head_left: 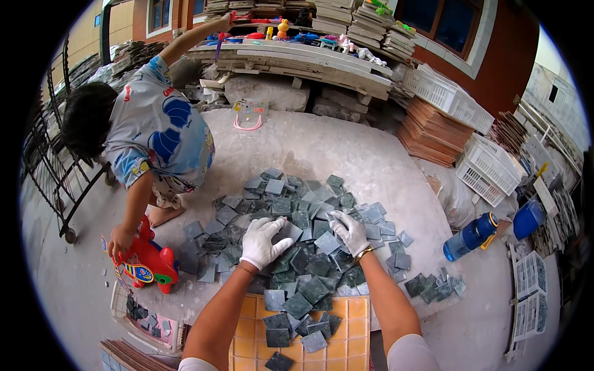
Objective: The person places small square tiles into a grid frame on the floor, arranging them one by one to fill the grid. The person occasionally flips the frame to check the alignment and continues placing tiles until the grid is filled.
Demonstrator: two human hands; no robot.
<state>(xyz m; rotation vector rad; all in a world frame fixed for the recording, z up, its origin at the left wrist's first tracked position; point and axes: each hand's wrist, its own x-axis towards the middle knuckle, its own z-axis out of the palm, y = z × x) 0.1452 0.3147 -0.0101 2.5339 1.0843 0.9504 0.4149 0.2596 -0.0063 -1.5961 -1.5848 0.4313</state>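
Note:
A heap of square stone tiles (300, 217), dark green to grey, covers the pale slab (383, 167) in front of me. My left hand (263, 242), in a white glove, lies on the heap's near left part with thumb and fingers apart, its fingertips at a grey tile (289, 232). Across from it, my right hand (351, 232), also gloved, rests on the heap with bent, spread fingers beside a light grey tile (327, 242). Neither hand visibly grips a tile. Below them, more tiles (298, 306) lie loose on a yellow gridded board (349, 328).
At left a child (154, 123) leans over, one hand on a red toy (162, 263). A blue bottle (470, 237) stands at the slab's right. White crates (448, 96) and brown tile stacks (433, 131) line the right. Toys (283, 29) sit on a far ledge.

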